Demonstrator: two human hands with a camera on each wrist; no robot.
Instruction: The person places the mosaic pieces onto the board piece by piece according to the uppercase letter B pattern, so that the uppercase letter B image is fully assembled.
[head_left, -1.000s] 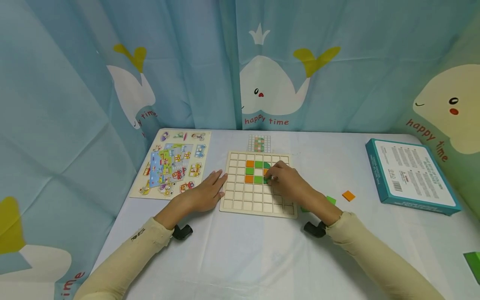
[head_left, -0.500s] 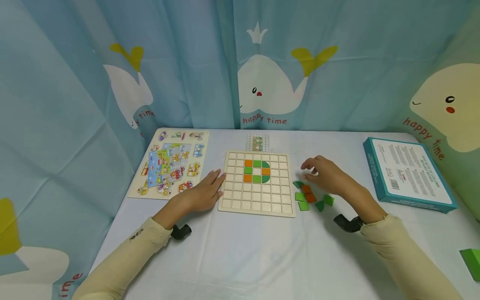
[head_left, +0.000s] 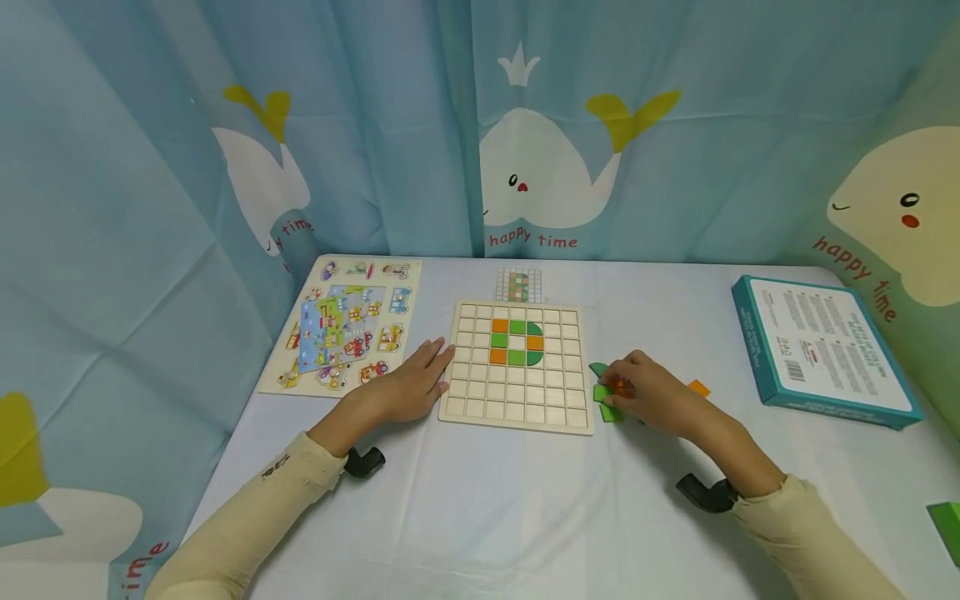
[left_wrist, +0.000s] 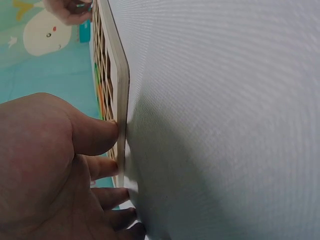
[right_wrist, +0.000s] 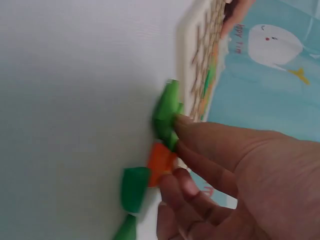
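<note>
Right hand lowered to green tiles right of grid board, fingers bent, grip unclear; left hand still against board, fingers extended.

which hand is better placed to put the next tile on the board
The right hand, most likely: it is at the loose tiles beside the board. The left hand touches the board's opposite edge, away from them.
</note>
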